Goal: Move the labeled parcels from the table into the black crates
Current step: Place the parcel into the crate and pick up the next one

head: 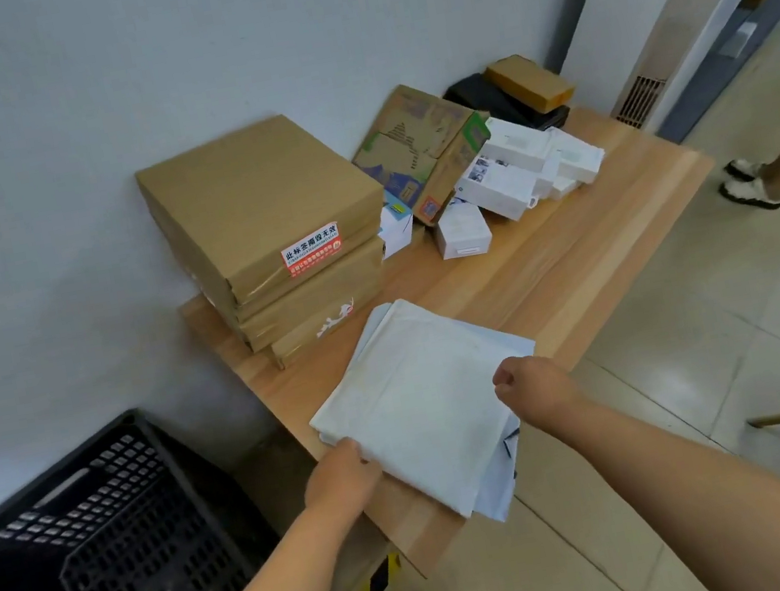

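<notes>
A stack of flat white mailer parcels (421, 394) lies at the near end of the wooden table (578, 251), overhanging its front edge. My left hand (339, 478) grips the stack's near left corner. My right hand (531, 382) pinches its right edge with curled fingers. A black perforated crate (108, 543) stands on the floor to the left of the table, tilted, its inside partly in shadow. Three flat brown cardboard boxes (264, 213) are stacked at the table's left, the top one with a red and white label.
Further back lie a printed carton (418, 144), several small white boxes (512, 174), a black bag and a small brown box (527, 81). A person's legs and shoes (749, 185) stand on the tiled floor at right. The wall runs behind the table.
</notes>
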### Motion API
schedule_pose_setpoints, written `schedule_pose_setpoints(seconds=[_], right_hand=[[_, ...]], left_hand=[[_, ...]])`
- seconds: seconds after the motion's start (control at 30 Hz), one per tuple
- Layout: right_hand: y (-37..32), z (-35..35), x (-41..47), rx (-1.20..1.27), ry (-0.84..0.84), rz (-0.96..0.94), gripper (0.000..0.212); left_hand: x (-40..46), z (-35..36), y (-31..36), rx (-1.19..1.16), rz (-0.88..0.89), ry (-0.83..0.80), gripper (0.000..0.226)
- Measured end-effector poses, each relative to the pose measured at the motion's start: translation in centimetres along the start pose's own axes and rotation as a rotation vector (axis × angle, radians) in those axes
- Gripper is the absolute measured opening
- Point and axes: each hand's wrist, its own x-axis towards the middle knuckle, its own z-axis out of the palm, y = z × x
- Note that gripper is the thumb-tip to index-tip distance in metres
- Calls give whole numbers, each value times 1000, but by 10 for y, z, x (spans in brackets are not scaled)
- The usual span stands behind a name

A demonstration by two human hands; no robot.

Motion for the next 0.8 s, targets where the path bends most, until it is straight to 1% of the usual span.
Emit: schedule_pose_setpoints(seconds=[0.13, 0.2, 0.27, 0.33, 0.43, 0.57, 0.7, 0.8], right_hand=[[-3, 2, 37, 18, -91, -21, 29], [-4, 5, 55, 33, -136, -25, 37], [-5, 5, 70, 3, -175, -37, 49], [-6, 5, 82, -57, -198, -52, 56], [-4, 5, 100, -122, -236, -62, 60], [2, 6, 117, -147, -284, -85, 65], [8, 4, 132, -86, -342, -98, 72], [15, -2, 141, 57, -379, -71, 72]], left_hand=[[16, 4, 1, -97, -109, 48, 26], [22, 8, -1, -136, -147, 62, 29], [26, 11, -3, -183, -176, 78, 28], [28, 13, -3, -244, -213, 86, 26], [27, 16, -1, -335, -238, 104, 22], [23, 22, 5, -471, -308, 187, 19], [18, 38, 14, -635, -380, 270, 20], [20, 51, 23, -746, -464, 255, 14]])
